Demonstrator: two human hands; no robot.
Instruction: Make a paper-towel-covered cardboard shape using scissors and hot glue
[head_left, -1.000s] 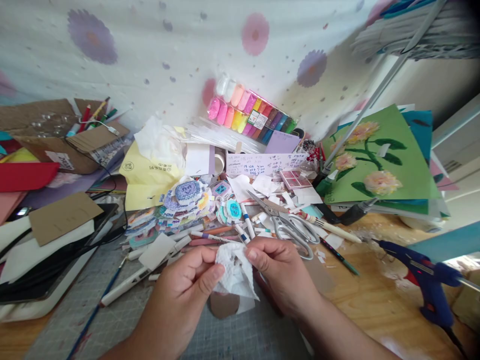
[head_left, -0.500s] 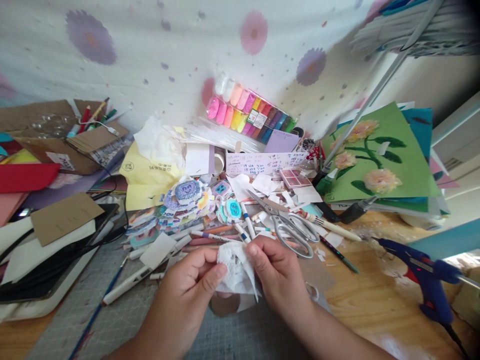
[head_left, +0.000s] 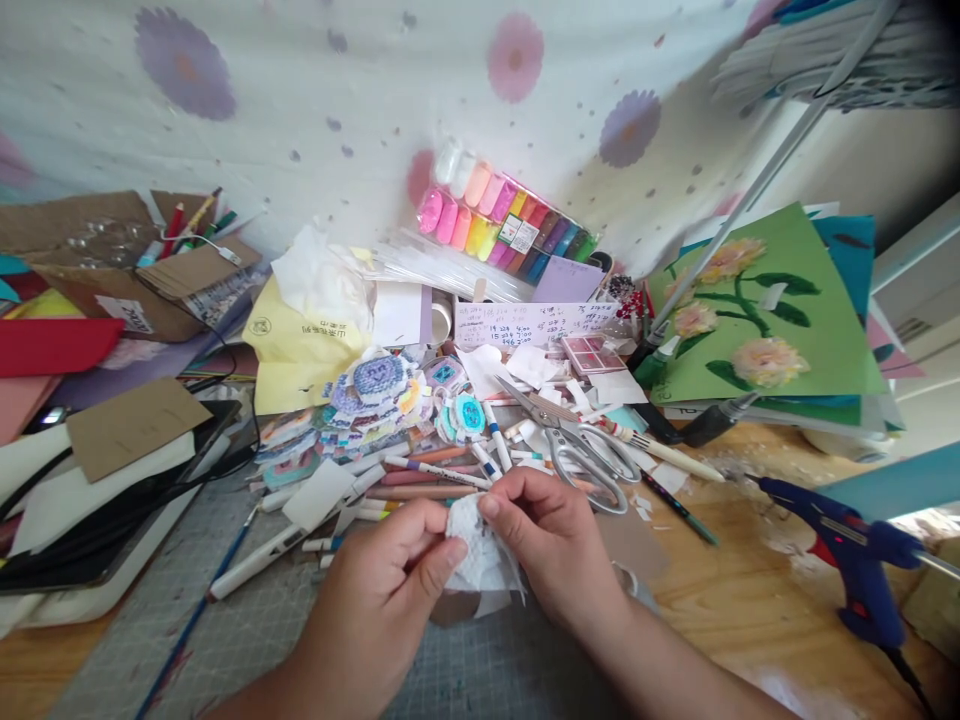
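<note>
A small piece of white textured tissue paper (head_left: 480, 560) is pinched between my two hands, low in the middle of the view. My left hand (head_left: 397, 570) grips its left edge between thumb and fingers. At its upper right, my right hand (head_left: 551, 540) pinches the tissue with thumb and forefinger. A brown and white piece (head_left: 454, 607) shows just beneath the tissue, partly hidden. Several markers (head_left: 435, 475) lie right behind my hands. A pair of metal scissors (head_left: 570, 445) rests on the clutter beyond my right hand.
A blue glue gun (head_left: 847, 550) stands at the right. Layered painted paper cut-outs (head_left: 375, 390) are piled behind the markers, with a pack of coloured clay (head_left: 510, 220) further back. A grey cutting mat (head_left: 277, 640) covers the front. A green sheet with flowers (head_left: 765, 310) leans at right.
My right hand has moved slightly left, closer to my left hand. The tissue flap that stood up at the right is now folded down over the piece. The view has shifted a little.
</note>
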